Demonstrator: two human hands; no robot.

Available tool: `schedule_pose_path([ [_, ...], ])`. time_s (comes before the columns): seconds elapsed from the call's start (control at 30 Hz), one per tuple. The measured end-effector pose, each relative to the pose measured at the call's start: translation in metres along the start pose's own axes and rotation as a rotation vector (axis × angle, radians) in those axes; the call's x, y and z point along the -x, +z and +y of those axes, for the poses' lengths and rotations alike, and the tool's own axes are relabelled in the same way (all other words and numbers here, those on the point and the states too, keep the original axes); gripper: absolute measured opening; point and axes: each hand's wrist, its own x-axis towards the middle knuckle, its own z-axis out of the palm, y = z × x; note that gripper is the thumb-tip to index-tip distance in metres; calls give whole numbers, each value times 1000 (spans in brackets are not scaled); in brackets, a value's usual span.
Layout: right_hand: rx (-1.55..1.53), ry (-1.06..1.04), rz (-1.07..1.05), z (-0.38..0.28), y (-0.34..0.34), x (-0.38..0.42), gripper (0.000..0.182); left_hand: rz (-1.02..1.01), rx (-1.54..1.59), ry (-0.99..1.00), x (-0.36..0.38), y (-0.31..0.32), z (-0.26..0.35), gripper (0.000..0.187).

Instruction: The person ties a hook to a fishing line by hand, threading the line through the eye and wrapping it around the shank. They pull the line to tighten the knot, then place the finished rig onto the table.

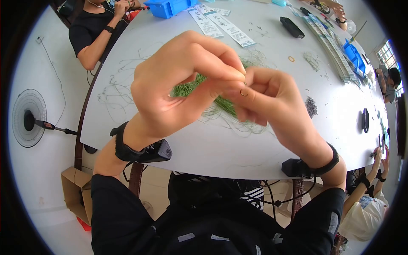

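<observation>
Both hands meet fingertip to fingertip above the white table. My left hand [174,80] is closed in a pinch of thumb and index finger; whatever it grips is too fine to make out. My right hand [274,91] is pinched shut as well, with a small bronze-coloured fish hook [244,92] showing its bend against the thumb. Beneath the hands lies a bundle of thin green line [227,105], partly hidden by them. Loose ends of the line fan out over the table [204,148] around it.
Tangled line loops [114,95] lie at left, a pile of small dark hooks [311,107] at right. Farther back are printed strips [231,30], a blue bin [170,7], a black case [292,27] and long packets [329,44]. A fan [29,119] stands left; other people sit around.
</observation>
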Motion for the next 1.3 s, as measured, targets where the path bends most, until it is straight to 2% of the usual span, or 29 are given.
schedule_pose_path([
  [0.1,-44,116,-54,-3,5,5,16,21,-11,-20,0,0,0,9],
  [0.2,-31,36,-41,-6,12,15,19,30,-32,-24,-1,1,0,9],
  [0.23,-8,-6,-11,-8,14,19,14,31,-37,-26,-1,2,0,9],
  [0.3,77,-221,54,-9,16,25,12,13,-43,-15,0,1,0,8],
  [0.53,366,-634,267,-11,-2,13,7,-108,-37,128,-5,-1,1,9],
  [0.57,377,-626,269,-6,-5,6,7,-133,-46,191,-6,-1,-2,9],
  [0.6,383,-607,277,-1,-7,0,8,-113,-10,158,-6,0,-2,9],
  [0.8,-11,-105,12,12,-2,-4,17,-38,34,37,0,-1,-4,7],
  [0.87,-44,1,-55,8,4,2,17,-11,16,1,0,-1,-5,8],
  [1.0,-17,-169,35,6,15,17,11,57,19,-33,0,2,-5,10],
  [1.03,3,-226,51,4,17,19,10,20,-17,13,-1,1,-6,11],
  [1.17,349,-498,164,-9,4,20,7,-70,-105,126,-4,-2,-8,12],
  [1.27,358,-559,317,-7,-2,7,8,-86,-53,127,-4,-1,-5,12],
  [1.3,325,-525,275,1,-5,2,9,-90,-21,122,-4,1,-5,12],
])
